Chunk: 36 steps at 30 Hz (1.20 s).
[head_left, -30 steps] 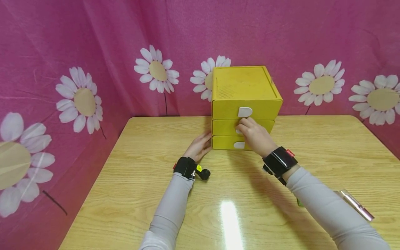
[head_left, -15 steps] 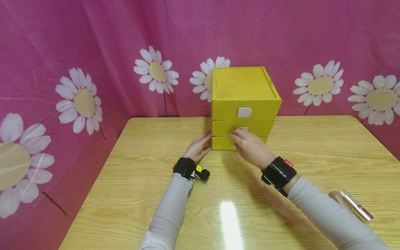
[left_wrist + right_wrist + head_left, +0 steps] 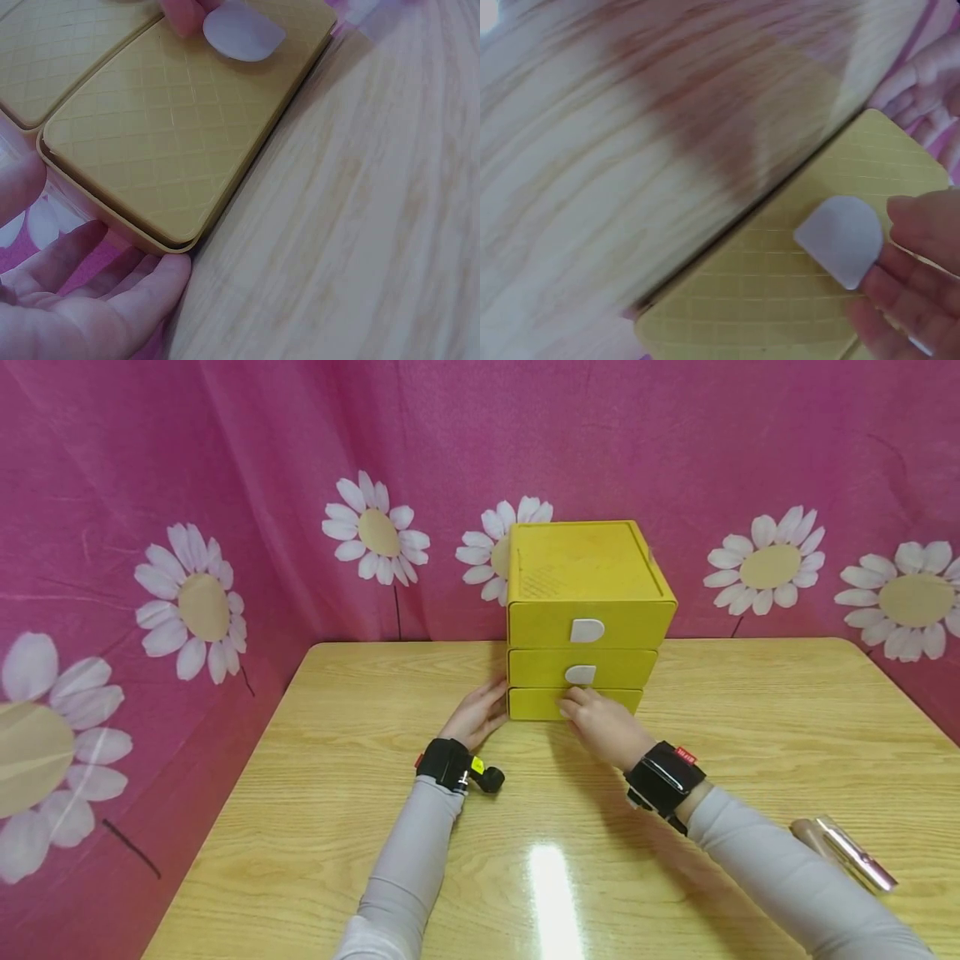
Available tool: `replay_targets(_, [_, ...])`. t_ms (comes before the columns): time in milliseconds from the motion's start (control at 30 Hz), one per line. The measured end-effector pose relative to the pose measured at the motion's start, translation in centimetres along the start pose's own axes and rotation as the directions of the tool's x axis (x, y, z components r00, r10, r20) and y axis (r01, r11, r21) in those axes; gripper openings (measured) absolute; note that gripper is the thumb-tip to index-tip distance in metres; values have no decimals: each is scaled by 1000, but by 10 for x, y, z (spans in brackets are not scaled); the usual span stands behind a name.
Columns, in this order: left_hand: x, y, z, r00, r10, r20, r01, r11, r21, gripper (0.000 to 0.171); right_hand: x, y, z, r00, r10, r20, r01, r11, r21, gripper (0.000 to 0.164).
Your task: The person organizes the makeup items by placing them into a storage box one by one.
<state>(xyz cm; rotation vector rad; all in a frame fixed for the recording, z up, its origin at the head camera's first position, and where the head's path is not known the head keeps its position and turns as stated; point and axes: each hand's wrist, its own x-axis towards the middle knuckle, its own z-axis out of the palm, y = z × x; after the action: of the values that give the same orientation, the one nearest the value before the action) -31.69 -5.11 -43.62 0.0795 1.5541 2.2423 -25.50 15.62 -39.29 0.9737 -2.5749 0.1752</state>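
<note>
Facing the person (image 3: 408,860), the bottom drawer front (image 3: 536,704) stretches sideways; left fingers (image 3: 155,291) spread, right fingers (image 3: 911,298) parted.

Left arm (image 3: 412,864) ran forward from bottom edge, elbow end nearest camera. Left hand (image 3: 477,712) had fingers (image 3: 154,292) extended, slightly bent, small gaps between them. Right arm (image 3: 791,868) angled in diagonally from lower right. Right hand (image 3: 606,725) had fingers loosely bent, thumb (image 3: 930,223) apart from fingertips. Hands sat near each other, not touching.
</note>
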Motion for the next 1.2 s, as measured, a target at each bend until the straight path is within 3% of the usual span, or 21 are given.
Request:
replay_targets(267, [1,0,0,1000,0,-3,0,1000,-9,52,1,3,7,999,-28,-15,28,999,-29,16])
replay_targets(467, [3,0,1,1000,-16,-4,16,1000,-16,52,3,4,11,1000,-3,4,3,998,-66,18])
replay_targets(1200, [2,0,-1,1000,-15,-1,15,1000,-13,52,-6,-9,5,1000,5,5,-4,1000,-18,17])
